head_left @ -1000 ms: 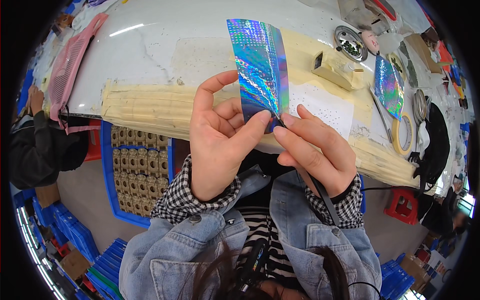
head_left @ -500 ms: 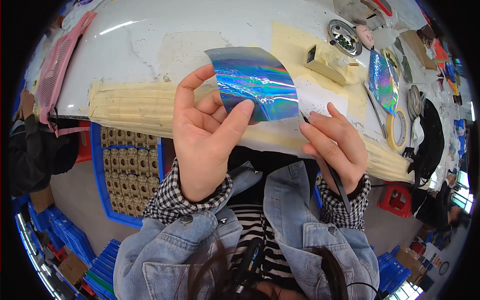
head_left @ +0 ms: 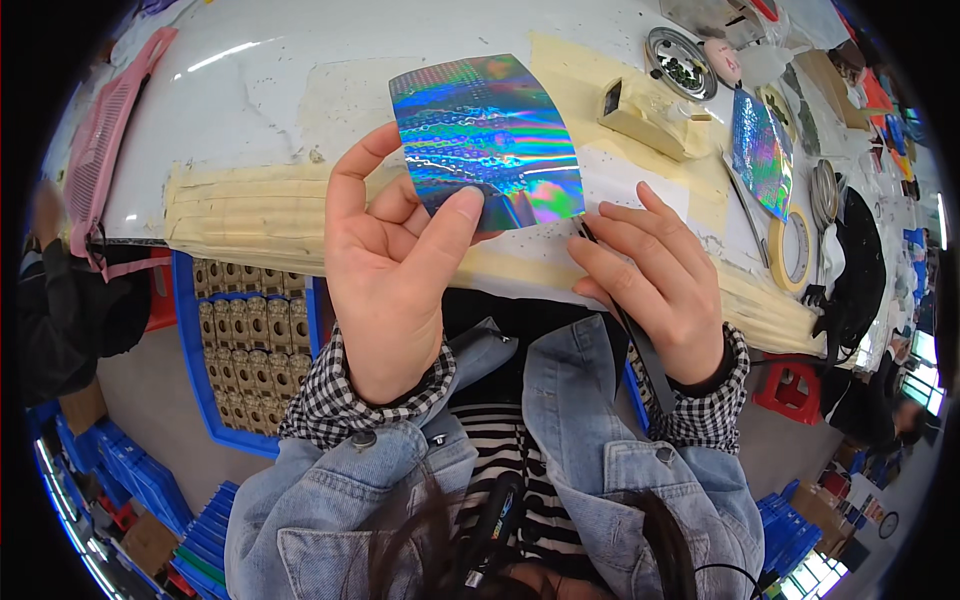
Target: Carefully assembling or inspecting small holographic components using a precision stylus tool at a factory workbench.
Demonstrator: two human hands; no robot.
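A shiny blue holographic sheet (head_left: 490,130), slightly curved and covered in rows of small marks, is pinched at its lower edge by my left hand (head_left: 390,250). The thumb presses on its front, and the other fingers are curled behind or beside it. My right hand (head_left: 665,270) grips slim black tweezers (head_left: 643,350) between thumb and fingers, with the thumb mostly hidden. Their tip is right at the sheet's lower right corner; whether it touches, I cannot tell. Beneath both hands lies a white paper (head_left: 640,180) dotted with tiny dark specks.
A cream tape-wrapped block (head_left: 650,125), a round dish of dark bits (head_left: 682,65), a second holographic sheet (head_left: 760,150) and a tape roll (head_left: 791,250) lie at the right. Below the taped table edge (head_left: 245,215) is a blue tray (head_left: 205,375) of tan parts.
The sheet has tipped so more of its face shows, and it has shifted slightly left. My right hand has moved left, its tweezers' tip now closer to the sheet's corner.
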